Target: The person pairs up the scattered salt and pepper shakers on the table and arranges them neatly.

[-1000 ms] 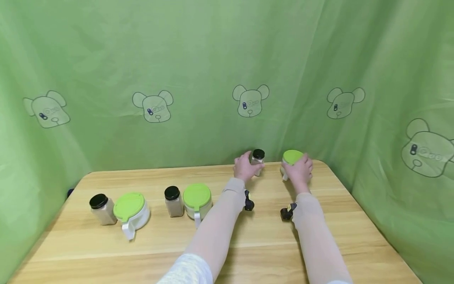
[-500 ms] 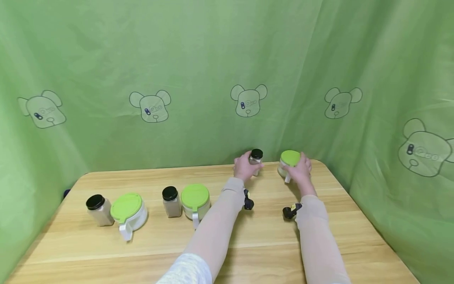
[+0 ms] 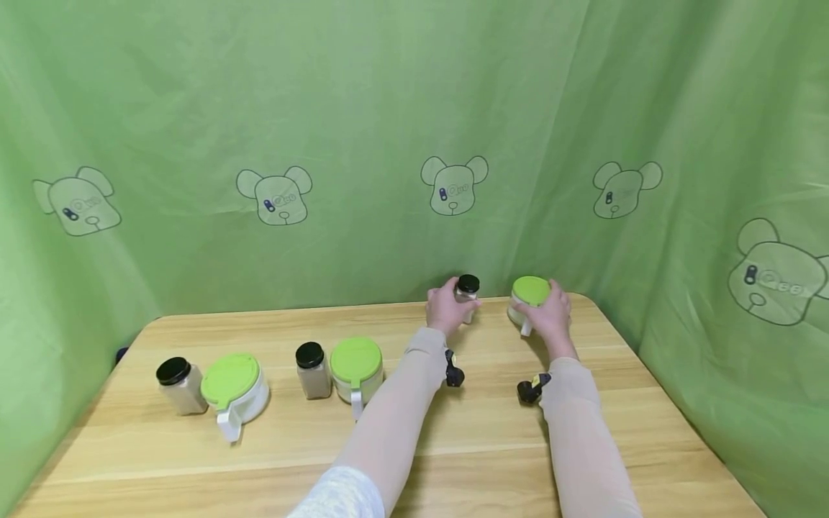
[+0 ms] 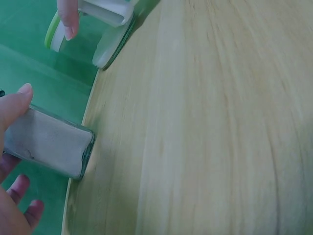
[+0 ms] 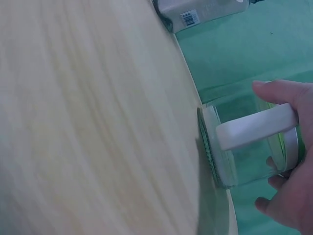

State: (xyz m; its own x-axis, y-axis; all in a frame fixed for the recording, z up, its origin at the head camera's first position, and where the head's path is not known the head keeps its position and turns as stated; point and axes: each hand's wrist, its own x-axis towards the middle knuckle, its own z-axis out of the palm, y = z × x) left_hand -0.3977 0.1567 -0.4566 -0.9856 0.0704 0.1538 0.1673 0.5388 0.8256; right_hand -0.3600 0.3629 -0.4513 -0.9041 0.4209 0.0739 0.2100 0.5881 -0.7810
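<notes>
Near the table's back edge, my left hand (image 3: pixel 447 308) grips a square spice jar (image 3: pixel 468 288) with a black lid and pale contents. In the left wrist view, the thumb lies against the spice jar (image 4: pixel 49 139) and some fingers sit behind it; the jar stands upright. To its right, my right hand (image 3: pixel 549 313) holds a round seasoning pot (image 3: pixel 529 291) with a green lid. In the right wrist view, the thumb and fingers reach round the upper part of this clear pot (image 5: pixel 244 169); its white handle (image 5: pixel 257 128) faces the camera.
On the left of the wooden table (image 3: pixel 479 467) stand a black-lidded jar (image 3: pixel 184 388) and a green-lidded pot (image 3: pixel 236 388). Another black-lidded jar (image 3: pixel 314 370) and green-lidded pot (image 3: pixel 358 367) stand near the middle, beside my left forearm. A green curtain (image 3: pixel 363 108) hangs behind.
The green-lidded pot in my right hand has turned slightly, its handle swinging rightward. My left hand has closed in a little on the spice jar. Little differs over the last half second.
</notes>
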